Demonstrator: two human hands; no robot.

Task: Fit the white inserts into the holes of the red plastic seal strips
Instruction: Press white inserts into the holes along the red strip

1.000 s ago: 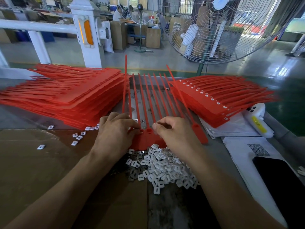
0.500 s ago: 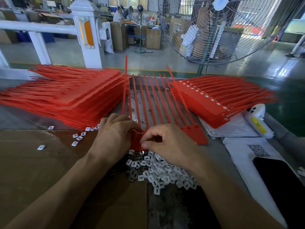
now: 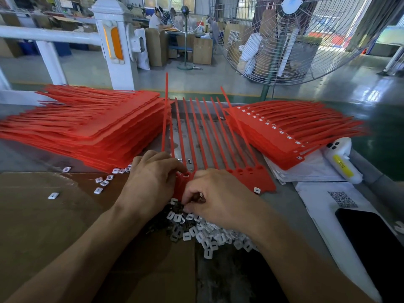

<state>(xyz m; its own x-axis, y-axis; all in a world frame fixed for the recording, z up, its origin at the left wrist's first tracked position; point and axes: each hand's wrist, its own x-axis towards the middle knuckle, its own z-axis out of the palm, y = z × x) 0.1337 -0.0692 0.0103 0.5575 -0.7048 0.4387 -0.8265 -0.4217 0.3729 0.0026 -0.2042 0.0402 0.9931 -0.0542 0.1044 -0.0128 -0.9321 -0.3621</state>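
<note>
— where is the red seal strip you are working on?
— the red seal strip [image 3: 251,178] lies flat on the bench [image 3: 290,206] in front of me, its thin tails fanned away from me. its wide tab end is under my hands.
— what are your hands doing?
— my left hand [image 3: 150,178] has a curled grip on the tab's left edge. my right hand [image 3: 218,195] is curled too, fingertips down at the tab's near edge; i cannot tell if they pinch an insert.
— and the inserts?
— a heap of white inserts [image 3: 209,235] sits just below the tab, touching my right hand. a few loose ones [image 3: 102,182] lie to the left on brown cardboard [image 3: 43,226].
— anything else?
— a tall stack of red strips [image 3: 87,130] on the left, a second stack [image 3: 290,132] on the right showing white inserts, and a phone [image 3: 376,246] at far right.
</note>
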